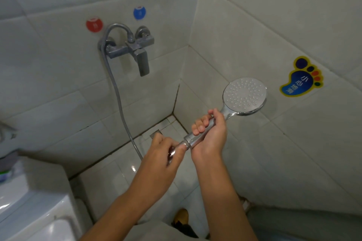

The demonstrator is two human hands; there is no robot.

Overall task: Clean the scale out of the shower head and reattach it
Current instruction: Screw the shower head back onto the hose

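Note:
A chrome shower head (244, 94) with a round grey nozzle face points up and to the right, near the right wall. My right hand (210, 133) grips its handle. My left hand (166, 150) pinches the hose nut (183, 145) at the bottom end of the handle. The metal hose (117, 92) runs from the wall mixer tap (133, 47) down to the floor and disappears behind my left hand.
Red (94, 24) and blue (139, 13) stickers mark hot and cold above the tap. A foot-shaped warning sticker (301, 77) is on the right wall. A white toilet cistern (33, 201) stands at lower left. A floor drain (155, 134) sits in the corner.

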